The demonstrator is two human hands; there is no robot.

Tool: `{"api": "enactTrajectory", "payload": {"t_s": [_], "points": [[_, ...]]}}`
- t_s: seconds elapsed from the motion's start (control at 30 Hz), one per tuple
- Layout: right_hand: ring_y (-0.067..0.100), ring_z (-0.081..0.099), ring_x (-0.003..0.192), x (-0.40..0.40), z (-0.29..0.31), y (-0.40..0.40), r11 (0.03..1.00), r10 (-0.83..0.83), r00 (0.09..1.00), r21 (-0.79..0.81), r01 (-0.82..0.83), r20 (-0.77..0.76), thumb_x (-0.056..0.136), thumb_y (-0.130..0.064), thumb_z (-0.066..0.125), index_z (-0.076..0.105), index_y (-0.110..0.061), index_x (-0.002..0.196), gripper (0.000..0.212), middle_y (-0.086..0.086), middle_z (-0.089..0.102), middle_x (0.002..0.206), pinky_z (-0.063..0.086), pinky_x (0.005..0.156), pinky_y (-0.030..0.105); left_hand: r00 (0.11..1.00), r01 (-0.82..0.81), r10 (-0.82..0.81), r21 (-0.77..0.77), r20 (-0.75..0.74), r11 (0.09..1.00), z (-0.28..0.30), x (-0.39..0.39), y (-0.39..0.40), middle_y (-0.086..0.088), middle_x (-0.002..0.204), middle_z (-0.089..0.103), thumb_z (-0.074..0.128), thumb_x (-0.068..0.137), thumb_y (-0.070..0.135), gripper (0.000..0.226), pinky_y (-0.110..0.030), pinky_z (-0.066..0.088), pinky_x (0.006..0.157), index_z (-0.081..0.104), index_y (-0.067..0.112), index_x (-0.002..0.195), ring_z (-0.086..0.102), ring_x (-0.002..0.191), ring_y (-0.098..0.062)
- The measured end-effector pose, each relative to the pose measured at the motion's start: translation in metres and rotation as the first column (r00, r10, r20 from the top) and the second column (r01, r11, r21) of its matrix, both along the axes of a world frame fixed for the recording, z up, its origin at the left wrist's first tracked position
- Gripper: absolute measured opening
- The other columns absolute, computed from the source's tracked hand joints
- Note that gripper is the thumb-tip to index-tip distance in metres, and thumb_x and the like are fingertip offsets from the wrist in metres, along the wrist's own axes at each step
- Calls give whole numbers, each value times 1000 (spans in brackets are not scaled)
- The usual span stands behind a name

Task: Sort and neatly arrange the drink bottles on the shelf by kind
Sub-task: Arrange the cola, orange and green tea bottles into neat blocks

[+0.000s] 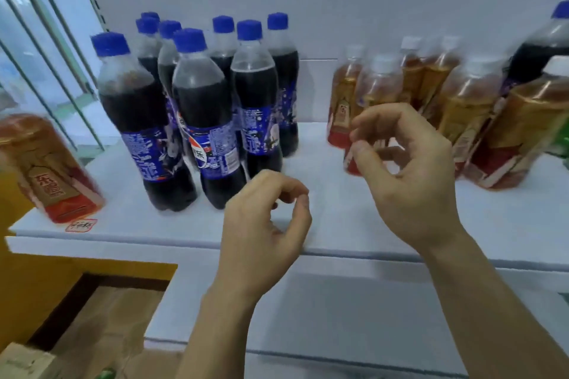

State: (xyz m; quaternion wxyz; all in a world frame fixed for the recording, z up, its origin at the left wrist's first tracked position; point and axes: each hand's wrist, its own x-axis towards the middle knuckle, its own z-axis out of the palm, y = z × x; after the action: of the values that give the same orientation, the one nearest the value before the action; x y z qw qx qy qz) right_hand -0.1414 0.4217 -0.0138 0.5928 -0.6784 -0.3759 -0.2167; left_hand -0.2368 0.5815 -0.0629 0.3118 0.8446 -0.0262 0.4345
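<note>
Several blue-capped cola bottles (203,120) stand grouped at the left-middle of the white shelf (323,224). To the right stands a cluster of several white-capped amber tea bottles (462,111), with one more cola bottle (542,49) behind them at the far right. A lone tea bottle (52,169) stands at the shelf's left end. My left hand (264,224) hovers over the shelf's front edge, fingers loosely curled, holding nothing. My right hand (406,169) hangs in front of the tea bottles, fingers loosely curled and empty.
A price label (80,225) sticks to the shelf's front edge at the left. A green item (560,141) shows at the far right edge. Below the shelf lie a lower white shelf (338,317), brown cardboard (101,332) and a yellow surface (37,280).
</note>
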Motion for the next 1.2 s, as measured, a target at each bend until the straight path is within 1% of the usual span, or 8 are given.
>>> {"api": "enactTrajectory", "payload": {"t_s": [0.3,0.43,0.67,0.77,0.87,0.97,1.1,1.2], "points": [[11,65,79,54,8,-119,978,-209,978,-17,209,-18,92,-6,64,62,-23,103,21,-13,65,87,52,65,20,925,147,-101,101,-367,984,6,111,-98,21,101,62,67,93,37,15,-26,57,79,62,38,107,59,93,0],[7,64,83,77,6,-154,961,-269,963,-62,269,19,91,-10,64,62,-25,103,19,-17,65,89,49,65,11,914,133,-28,234,-405,963,4,140,-125,18,103,62,67,94,37,18,-30,59,78,60,35,110,59,90,-4],[1,59,74,147,71,-195,915,-402,900,39,402,169,92,-14,61,64,-19,104,13,-12,64,90,51,66,20,855,160,21,302,-517,940,3,159,-142,15,113,66,67,93,45,31,-28,60,79,65,31,120,60,92,-4],[4,58,98,190,107,-197,851,-465,857,-157,502,223,98,-27,56,64,-21,123,27,-8,59,115,52,86,19,812,177,18,276,-583,945,8,158,-152,19,105,65,66,94,46,30,-24,60,77,64,34,121,61,86,-1],[7,52,119,224,125,-193,800,-386,913,-444,404,136,102,-32,54,61,-27,134,34,-10,53,130,44,105,29,779,249,-92,172,-620,953,14,157,-174,22,98,64,66,96,42,27,-22,59,75,65,34,121,64,84,0],[16,60,106,237,116,-193,790,-309,950,-567,233,-40,101,-26,58,62,-25,129,28,-1,57,126,50,94,30,743,306,-196,64,-639,950,17,158,-200,25,97,64,67,96,42,25,-12,53,72,65,37,121,65,86,2],[1,51,81,222,93,-203,834,-347,934,-428,348,83,103,-21,53,56,-22,127,24,-5,53,110,39,71,8,740,341,-302,-53,-601,939,16,161,-231,24,97,69,67,97,38,30,-8,53,74,66,35,126,64,93,8],[-3,51,79,198,89,-220,847,-362,916,-350,401,173,105,-19,50,53,-21,132,27,-6,55,106,36,67,7,791,303,-330,-139,-515,943,12,163,-250,25,103,70,66,97,36,36,-14,57,80,64,32,132,62,98,14]]}}
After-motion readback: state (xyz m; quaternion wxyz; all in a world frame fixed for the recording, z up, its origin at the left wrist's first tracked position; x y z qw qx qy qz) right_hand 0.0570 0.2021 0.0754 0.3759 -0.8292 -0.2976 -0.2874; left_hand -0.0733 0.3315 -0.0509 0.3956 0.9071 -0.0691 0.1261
